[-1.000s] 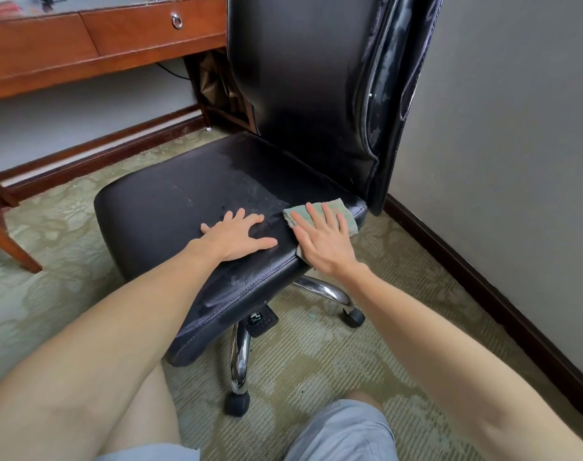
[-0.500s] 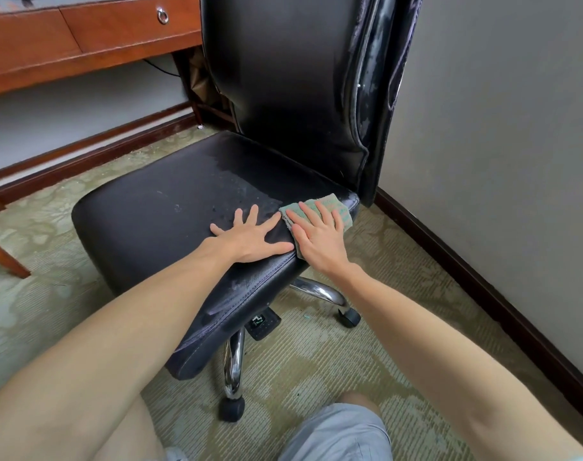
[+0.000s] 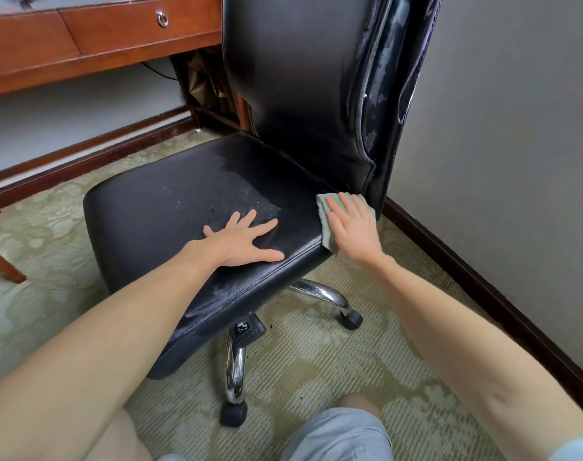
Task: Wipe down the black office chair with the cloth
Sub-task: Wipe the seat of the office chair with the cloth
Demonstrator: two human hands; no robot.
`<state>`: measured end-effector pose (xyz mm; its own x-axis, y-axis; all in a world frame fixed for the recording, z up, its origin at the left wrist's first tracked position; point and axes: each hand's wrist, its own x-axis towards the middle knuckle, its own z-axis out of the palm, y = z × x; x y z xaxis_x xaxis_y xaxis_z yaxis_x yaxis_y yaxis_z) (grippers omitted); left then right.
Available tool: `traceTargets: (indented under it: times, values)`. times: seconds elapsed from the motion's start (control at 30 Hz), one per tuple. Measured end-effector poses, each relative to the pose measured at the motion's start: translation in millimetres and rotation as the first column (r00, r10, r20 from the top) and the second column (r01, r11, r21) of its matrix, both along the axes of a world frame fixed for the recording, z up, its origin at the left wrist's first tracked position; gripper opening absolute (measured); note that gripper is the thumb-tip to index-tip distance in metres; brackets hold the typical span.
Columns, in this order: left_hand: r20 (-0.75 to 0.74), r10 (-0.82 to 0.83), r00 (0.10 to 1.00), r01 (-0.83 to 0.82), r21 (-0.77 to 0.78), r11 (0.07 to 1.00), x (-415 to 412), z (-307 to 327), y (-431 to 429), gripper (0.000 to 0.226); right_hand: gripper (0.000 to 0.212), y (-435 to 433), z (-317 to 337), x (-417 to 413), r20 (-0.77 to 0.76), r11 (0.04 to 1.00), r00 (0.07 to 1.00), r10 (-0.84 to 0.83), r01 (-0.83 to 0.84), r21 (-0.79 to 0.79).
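The black office chair (image 3: 170, 207) fills the middle of the view, its tall back rising at the upper right and its seat marked with pale streaks and specks. My left hand (image 3: 247, 239) lies flat with spread fingers on the seat near its front right edge. My right hand (image 3: 353, 224) presses a green cloth (image 3: 325, 214) flat against the seat's right rear corner, just below the backrest. Most of the cloth is hidden under the palm; one end hangs over the seat's side.
A wooden desk (image 3: 110, 38) with a ring-pull drawer stands behind the chair at the upper left. A grey wall with a dark skirting board (image 3: 483, 281) runs close along the right. Chrome legs with castors (image 3: 233, 414) stand on the patterned carpet. My knees are at the bottom.
My right hand has slid the cloth back along the seat's right edge to the rear corner, away from my left hand. My left hand stays flat on the seat.
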<state>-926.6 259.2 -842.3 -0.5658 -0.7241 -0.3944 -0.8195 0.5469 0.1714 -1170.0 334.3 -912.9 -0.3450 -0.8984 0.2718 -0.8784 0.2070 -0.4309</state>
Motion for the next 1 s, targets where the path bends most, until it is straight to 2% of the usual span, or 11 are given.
traceTargets:
  times: [0.07,0.2,0.33,0.47,0.6,0.7,0.8,0.87,1.0]
  values:
    - [-0.003,-0.001,1.000,0.001,-0.008,1.000,-1.4,-2.8,-0.8,0.084,0.045,-5.8,-3.6,-4.3,0.049,0.999,0.998,-0.032,0.032,-0.004]
    - [-0.019,0.006,1.000,-0.006,-0.018,1.000,-2.4,-6.7,-0.1,0.083,0.044,-5.8,-5.0,24.2,0.200,0.984,0.976,-0.087,0.115,-0.135]
    - [-0.015,-0.001,1.000,0.001,-0.018,1.000,-2.2,-3.8,0.2,0.084,0.059,13.0,-7.7,61.8,0.140,0.988,0.990,-0.005,0.026,-0.150]
    - [0.017,-0.010,1.000,0.011,-0.037,0.999,0.1,0.2,0.1,0.083,0.058,32.0,-13.6,106.6,0.135,0.982,0.987,0.084,-0.059,-0.181]
    - [0.026,-0.019,0.999,0.020,-0.033,0.999,2.5,2.6,-1.0,0.083,0.052,30.4,-9.8,76.1,0.009,0.984,0.991,0.130,-0.128,-0.125]
    - [0.004,-0.017,1.000,0.017,-0.007,1.000,0.2,1.5,-1.5,0.083,0.048,16.5,-2.4,39.8,0.037,0.989,0.997,0.073,-0.068,-0.131]
    - [-0.018,-0.001,1.000,0.001,0.012,1.000,-6.3,-0.3,0.1,0.084,0.055,0.3,-1.8,10.3,0.015,0.994,1.000,0.019,-0.017,-0.105]
    - [-0.016,0.012,1.000,-0.012,0.007,1.000,-11.5,-1.2,0.5,0.084,0.050,-11.6,-5.1,1.7,0.049,0.994,0.999,-0.024,0.029,-0.109]
    - [-0.041,0.049,0.998,-0.049,-0.006,0.999,-20.8,-4.5,2.4,0.083,0.046,-31.9,-13.3,6.5,0.277,0.978,0.958,-0.072,0.122,-0.167]
